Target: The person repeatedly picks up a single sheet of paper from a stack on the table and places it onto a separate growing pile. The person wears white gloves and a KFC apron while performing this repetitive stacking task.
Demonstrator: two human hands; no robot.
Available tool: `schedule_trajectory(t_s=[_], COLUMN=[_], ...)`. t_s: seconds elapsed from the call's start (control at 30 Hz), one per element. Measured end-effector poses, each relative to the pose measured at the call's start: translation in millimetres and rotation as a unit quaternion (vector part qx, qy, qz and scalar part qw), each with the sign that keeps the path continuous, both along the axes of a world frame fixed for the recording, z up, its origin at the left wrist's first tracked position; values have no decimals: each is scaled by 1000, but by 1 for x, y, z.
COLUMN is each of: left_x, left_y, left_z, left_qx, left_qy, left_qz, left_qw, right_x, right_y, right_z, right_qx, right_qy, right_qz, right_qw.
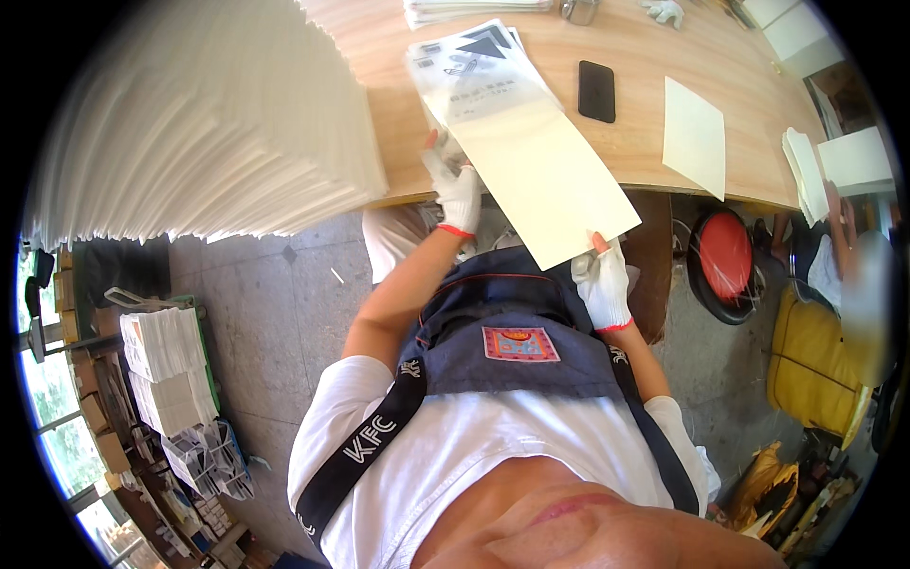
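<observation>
A long cream sheet (pixel 550 180) lies slanted over the table's near edge, its near end hanging toward my apron. Its far end meets printed sheets (pixel 474 71) with dark triangular shapes and a pencil drawing. My left hand (pixel 455 190), in a white glove with a red cuff, is at the cream sheet's left edge; some of its fingertips are hidden behind the paper. Gloved the same way, my right hand (pixel 603 280) pinches the near right corner, its bare thumb on top and fingers beneath.
A tall stack of white paper (pixel 227 123) fills the table's left. On the wooden table (pixel 607 47) lie a black phone (pixel 596 92), a single cream card (pixel 694 137) and a white glove (pixel 663 11). A red round stool (pixel 722 254) stands right; another person's arm (pixel 838 223) shows beyond.
</observation>
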State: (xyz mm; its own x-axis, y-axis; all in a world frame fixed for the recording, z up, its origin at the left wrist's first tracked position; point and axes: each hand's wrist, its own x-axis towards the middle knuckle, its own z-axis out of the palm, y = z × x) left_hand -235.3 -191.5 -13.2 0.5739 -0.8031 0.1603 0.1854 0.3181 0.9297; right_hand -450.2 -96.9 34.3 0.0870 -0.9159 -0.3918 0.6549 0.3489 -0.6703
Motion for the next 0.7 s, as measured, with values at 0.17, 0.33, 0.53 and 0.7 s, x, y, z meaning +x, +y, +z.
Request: schedule_trajectory(t_s=[0.17,0.33,0.53,0.7], left_x=[-25,-41,-72,-34], left_y=[1,33,74,63], left_z=[-14,-92,-77,-106], left_qx=[41,84,296,290], left_qy=[555,442,169,192], left_qz=[-273,-362,-142,-197], left_qw=[785,816,929,916], right_x=[-5,-3,51,57], right_y=[12,5,-56,-62], right_z=[8,-9,-88,-84], right_qx=[-19,22,148,78], right_qy=[-3,47,-219,-132], right_qz=[31,95,-14,152], right_qw=[999,994,964,976])
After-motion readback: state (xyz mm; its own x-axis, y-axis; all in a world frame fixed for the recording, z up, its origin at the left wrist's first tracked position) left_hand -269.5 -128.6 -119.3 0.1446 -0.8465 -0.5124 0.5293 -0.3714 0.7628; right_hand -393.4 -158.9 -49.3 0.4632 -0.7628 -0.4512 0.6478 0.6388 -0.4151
